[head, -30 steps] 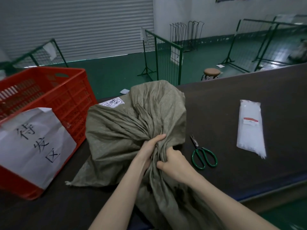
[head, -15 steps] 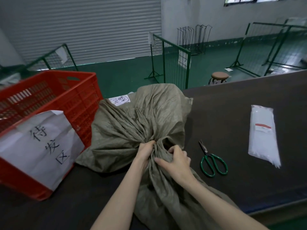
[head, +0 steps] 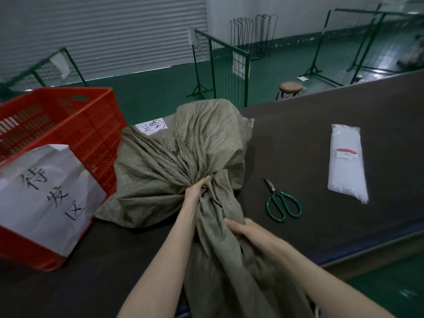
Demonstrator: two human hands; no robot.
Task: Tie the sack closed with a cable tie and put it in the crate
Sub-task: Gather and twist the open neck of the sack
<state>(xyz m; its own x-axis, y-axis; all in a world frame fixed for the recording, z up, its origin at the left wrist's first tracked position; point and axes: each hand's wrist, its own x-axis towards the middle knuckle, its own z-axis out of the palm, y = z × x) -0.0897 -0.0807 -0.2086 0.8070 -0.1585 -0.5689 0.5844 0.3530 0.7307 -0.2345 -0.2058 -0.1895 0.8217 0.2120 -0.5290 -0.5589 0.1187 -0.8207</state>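
A grey-green woven sack (head: 174,157) with a white label lies full on the dark table (head: 321,125). Its loose mouth is gathered into a bunch that trails toward me. My left hand (head: 196,191) is closed around the bunched neck close to the sack's body. My right hand (head: 243,228) grips the loose cloth lower down, nearer to me. A clear packet of white cable ties (head: 346,161) lies on the table to the right. The red plastic crate (head: 75,125) with a white paper sign stands at the left, touching the sack.
Green-handled scissors (head: 281,203) lie between the sack and the packet of ties. The table's near edge runs along the lower right. Beyond the table are green mesh fence panels (head: 224,63), a round stool (head: 291,88) and a roller door.
My right hand has slid down the gathered cloth toward me, away from my left hand, which stays on the neck. The neck looks tighter. The camera has shifted slightly.
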